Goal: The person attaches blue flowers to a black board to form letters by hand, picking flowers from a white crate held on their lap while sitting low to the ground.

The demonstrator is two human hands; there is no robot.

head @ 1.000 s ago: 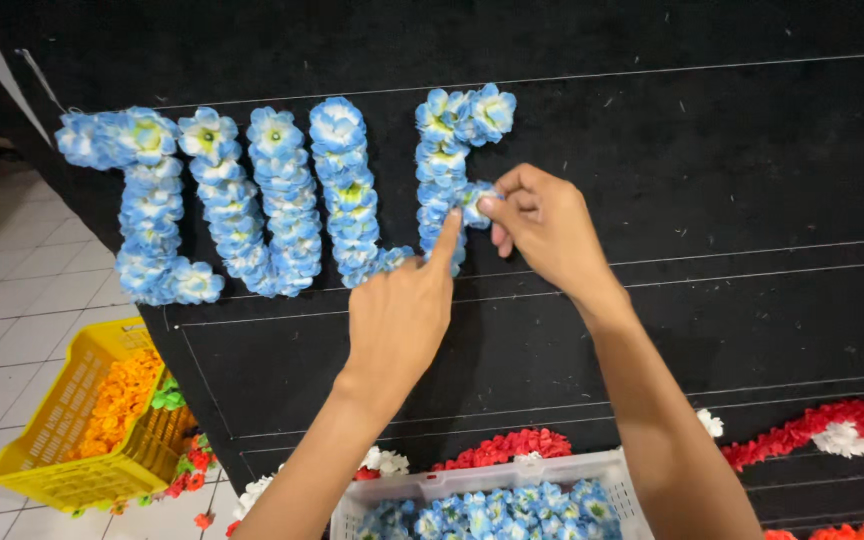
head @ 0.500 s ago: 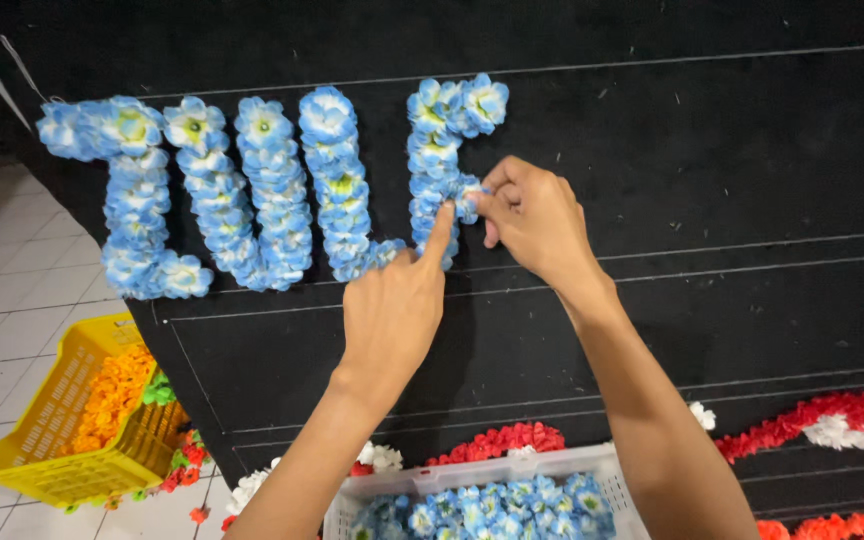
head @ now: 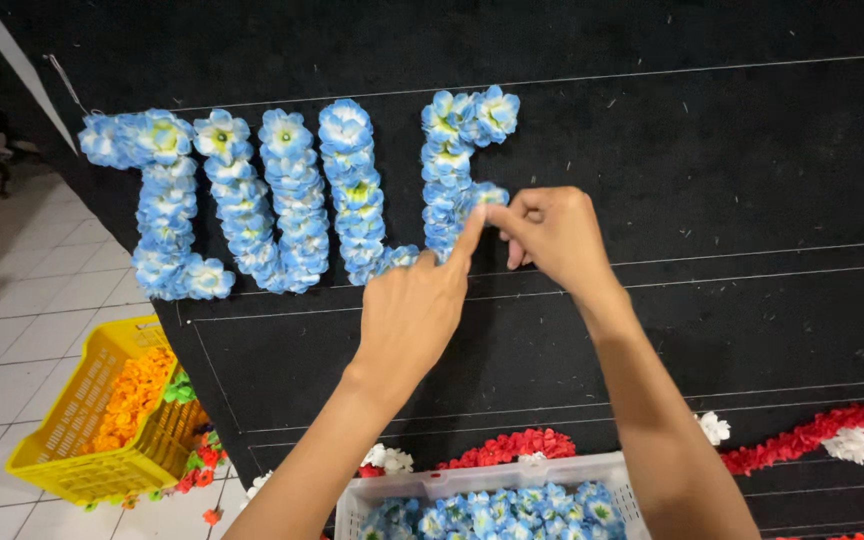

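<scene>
While the left hand (head: 414, 305) presses, the right hand's (head: 552, 232) grip pinches a ruffled blue flower (head: 487, 195).

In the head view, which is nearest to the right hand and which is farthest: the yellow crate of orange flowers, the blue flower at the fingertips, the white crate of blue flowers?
1. The blue flower, on the black board, touching the fingertips of the right hand.
2. The white crate, at the bottom edge, below the hand.
3. The yellow crate, on the floor at lower left.
</scene>
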